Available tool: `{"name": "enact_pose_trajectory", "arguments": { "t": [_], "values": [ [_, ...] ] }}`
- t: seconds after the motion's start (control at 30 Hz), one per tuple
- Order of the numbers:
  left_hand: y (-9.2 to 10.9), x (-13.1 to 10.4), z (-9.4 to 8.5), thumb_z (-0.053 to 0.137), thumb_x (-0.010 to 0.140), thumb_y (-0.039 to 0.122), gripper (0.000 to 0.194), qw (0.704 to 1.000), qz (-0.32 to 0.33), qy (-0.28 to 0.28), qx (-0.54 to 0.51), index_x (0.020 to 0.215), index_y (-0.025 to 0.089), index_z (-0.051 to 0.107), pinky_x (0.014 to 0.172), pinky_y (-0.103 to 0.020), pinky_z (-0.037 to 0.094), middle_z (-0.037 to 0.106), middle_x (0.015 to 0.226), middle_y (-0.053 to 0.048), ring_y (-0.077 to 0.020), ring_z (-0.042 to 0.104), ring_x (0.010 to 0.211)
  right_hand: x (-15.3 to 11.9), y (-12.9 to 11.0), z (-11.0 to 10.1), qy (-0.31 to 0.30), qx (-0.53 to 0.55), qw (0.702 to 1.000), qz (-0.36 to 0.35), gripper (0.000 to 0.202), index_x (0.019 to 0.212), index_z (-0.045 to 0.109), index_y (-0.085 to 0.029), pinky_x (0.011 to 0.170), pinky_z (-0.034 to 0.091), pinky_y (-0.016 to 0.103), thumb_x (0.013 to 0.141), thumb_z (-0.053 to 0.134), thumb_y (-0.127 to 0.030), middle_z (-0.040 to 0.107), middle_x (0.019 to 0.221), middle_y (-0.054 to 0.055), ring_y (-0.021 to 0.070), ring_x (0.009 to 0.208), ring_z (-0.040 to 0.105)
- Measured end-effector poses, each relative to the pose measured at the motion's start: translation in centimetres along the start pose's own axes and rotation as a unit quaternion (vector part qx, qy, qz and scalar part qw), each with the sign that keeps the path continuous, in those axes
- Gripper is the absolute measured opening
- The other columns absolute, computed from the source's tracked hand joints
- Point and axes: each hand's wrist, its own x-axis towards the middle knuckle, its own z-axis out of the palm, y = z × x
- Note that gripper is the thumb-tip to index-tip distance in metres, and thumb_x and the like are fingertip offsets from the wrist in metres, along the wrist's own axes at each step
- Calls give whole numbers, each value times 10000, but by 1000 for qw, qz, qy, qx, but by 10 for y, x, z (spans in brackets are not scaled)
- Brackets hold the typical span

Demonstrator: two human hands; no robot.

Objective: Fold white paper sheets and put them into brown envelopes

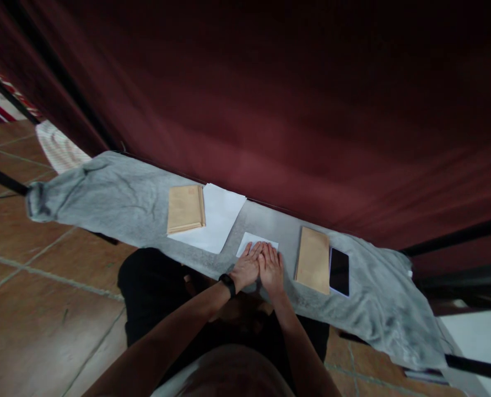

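1. The left hand (247, 267) lies palm down, fingers extended and gripping nothing, on the small white sheet of paper (250, 237).
2. The right hand (271, 269) is likewise flattened out, fingers straight, touching the left hand at the fingers; the 2 hands together cover the near part of the sheet.
3. That small sheet rests on the grey cloth (265, 220), between the large white sheets of paper (222, 212) on the left and the right pile of brown envelopes (313, 259). Whether it is folded, I cannot tell.
4. The left pile of brown envelopes (185, 208) overlaps the left part of the large sheets, its layered edges showing.
5. Just beside the right pile, on its right side, lies 1 smartphone (340, 271), dark screen up; whether they touch is unclear.
6. A black wristband (227, 285) circles the left wrist.
7. Behind the cloth hangs a dark red curtain (245, 121); tiled floor (50, 303) shows at the lower left.
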Motion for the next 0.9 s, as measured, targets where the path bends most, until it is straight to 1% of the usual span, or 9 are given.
{"name": "enact_pose_trajectory", "arguments": {
  "t": [0.17,0.43,0.57,0.67,0.77,0.9],
  "values": [
    [0,1,2,336,981,209,563,1000,0,1,-4,1523,55,343,1243,-498,115,309,1595,-181,-278,222,1508,-8,11,2,28,-39,999,-14,509,1517,370,-107,1169,248,519,1053,275,-293,433,1531,169,261,1440,353],
    [-3,0,5,299,1015,267,550,1000,-3,7,-3,1526,67,328,1232,-500,134,303,1602,-169,-264,220,1509,-9,14,0,21,-68,997,-22,513,1509,368,-68,1173,250,517,1058,272,-292,410,1540,184,267,1464,315],
    [-5,-2,6,302,1012,267,553,1000,0,13,-8,1538,96,313,1231,-500,128,306,1604,-159,-251,205,1514,-11,15,0,13,-74,997,-27,518,1529,333,-92,1167,258,537,1042,308,-266,389,1550,189,272,1464,316],
    [-8,-3,6,291,1017,290,553,1000,1,14,-15,1538,106,311,1234,-479,124,302,1610,-145,-235,195,1517,-13,17,-2,10,-81,997,-18,530,1534,327,-96,1167,259,537,1039,327,-285,369,1562,186,281,1461,320],
    [-13,-4,8,292,1024,328,557,999,-14,21,-23,1533,104,317,1239,-454,129,306,1610,-139,-227,203,1515,-17,21,-3,18,-86,996,-11,537,1532,330,-94,1166,262,531,1049,306,-328,362,1566,186,281,1454,336],
    [-20,-6,10,307,1024,357,571,998,-54,35,-27,1540,113,299,1240,-451,149,309,1607,-145,-227,219,1511,-21,24,-4,26,-87,996,-9,547,1534,318,-86,1167,261,526,1052,307,-343,385,1553,194,276,1442,354]
  ]
}}
